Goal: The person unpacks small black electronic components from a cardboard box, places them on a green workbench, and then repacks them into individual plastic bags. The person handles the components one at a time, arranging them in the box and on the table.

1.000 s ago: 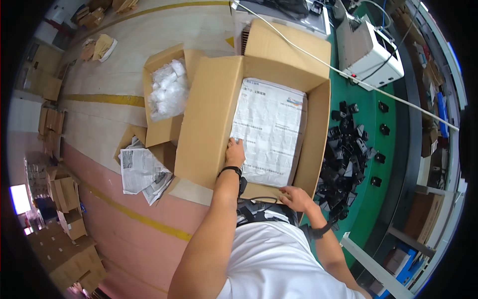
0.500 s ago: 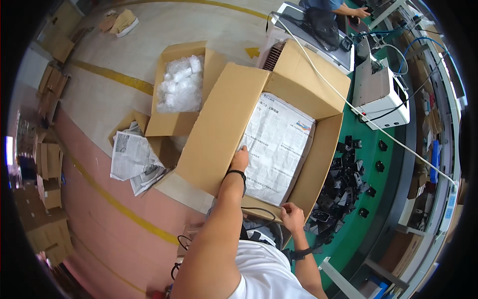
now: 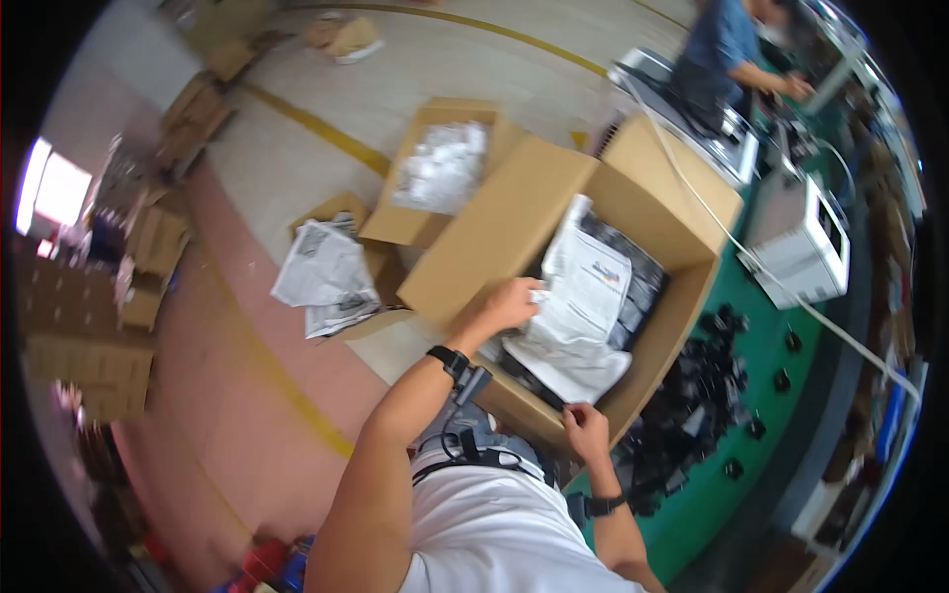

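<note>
A large open cardboard box (image 3: 652,371) stands in front of me with its flaps folded out. Inside it a newspaper sheet (image 3: 583,296) is lifted and creased, and dark, flat items (image 3: 638,282) show along its right side. My left hand (image 3: 509,304) is closed on the left edge of this sheet, over the box's left side. At the near right rim of the box, my right hand (image 3: 588,432) has its fingers curled against the cardboard. Motion blur softens the picture.
Left of the big box stand a box of clear plastic wrap (image 3: 440,168) and a carton with crumpled newspaper (image 3: 326,272). Small black devices (image 3: 692,405) are heaped on the green surface at right. A white cable (image 3: 736,242) crosses above it. A co-worker (image 3: 727,54) is at far right.
My left hand has pulled the newspaper sheet up and to the left, baring dark items beneath. The view has shifted, and the right hand stays near the box's near rim.
</note>
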`<state>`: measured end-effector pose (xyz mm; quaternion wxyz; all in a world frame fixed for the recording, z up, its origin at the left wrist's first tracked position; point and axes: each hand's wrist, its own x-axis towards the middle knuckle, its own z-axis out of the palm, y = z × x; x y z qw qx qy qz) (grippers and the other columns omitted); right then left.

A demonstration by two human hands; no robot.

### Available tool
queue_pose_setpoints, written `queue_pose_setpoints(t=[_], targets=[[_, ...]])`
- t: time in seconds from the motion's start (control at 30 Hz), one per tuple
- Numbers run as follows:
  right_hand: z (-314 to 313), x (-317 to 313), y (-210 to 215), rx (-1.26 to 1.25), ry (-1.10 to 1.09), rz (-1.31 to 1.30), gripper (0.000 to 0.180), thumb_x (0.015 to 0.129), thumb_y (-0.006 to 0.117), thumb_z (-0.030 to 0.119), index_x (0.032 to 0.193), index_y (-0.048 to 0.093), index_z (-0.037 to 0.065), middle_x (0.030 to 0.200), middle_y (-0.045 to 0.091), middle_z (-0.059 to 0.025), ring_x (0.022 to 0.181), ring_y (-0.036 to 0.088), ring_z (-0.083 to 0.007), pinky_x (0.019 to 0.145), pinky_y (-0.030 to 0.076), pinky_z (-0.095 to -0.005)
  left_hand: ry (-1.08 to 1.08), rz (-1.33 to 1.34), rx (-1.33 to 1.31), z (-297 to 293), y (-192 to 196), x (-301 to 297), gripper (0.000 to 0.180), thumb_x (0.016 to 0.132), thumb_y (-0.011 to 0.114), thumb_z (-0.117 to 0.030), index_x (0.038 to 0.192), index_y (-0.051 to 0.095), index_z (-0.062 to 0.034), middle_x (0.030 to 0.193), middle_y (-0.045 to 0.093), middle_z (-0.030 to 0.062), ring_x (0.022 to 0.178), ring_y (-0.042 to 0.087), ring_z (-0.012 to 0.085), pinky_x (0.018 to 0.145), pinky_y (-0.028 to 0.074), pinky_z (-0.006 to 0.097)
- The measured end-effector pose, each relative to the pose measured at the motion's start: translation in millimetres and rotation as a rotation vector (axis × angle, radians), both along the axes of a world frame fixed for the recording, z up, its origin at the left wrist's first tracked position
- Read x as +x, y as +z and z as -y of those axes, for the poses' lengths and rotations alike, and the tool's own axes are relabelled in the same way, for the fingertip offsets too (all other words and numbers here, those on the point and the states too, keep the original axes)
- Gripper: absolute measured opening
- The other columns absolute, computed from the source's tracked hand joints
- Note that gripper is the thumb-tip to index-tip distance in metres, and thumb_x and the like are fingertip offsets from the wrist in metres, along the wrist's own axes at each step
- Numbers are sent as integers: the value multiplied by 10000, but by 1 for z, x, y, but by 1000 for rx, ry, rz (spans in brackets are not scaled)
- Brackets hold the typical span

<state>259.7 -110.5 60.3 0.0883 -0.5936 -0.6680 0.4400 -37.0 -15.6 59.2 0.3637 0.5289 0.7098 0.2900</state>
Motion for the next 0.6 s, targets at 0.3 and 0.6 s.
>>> queue_pose_setpoints(t=[0.3, 0.6], targets=[[5, 19, -22, -14, 73, -116, 186, 858, 613, 164, 859, 655, -17, 687, 634, -85, 646, 583, -109, 626, 467, -274, 621, 357, 346, 98, 104, -142, 233, 796, 531, 26, 995, 652, 13, 749, 642, 62, 571, 609, 117, 525, 528, 246], [-8, 11, -38, -117, 32, -104, 142, 831, 640, 107, 870, 668, -27, 747, 663, -66, 711, 605, -123, 683, 489, -282, 1570, 502, 535, 253, 3, -353, 158, 858, 560, -18, 986, 650, 8, 778, 613, 131, 587, 653, 226, 523, 575, 322]])
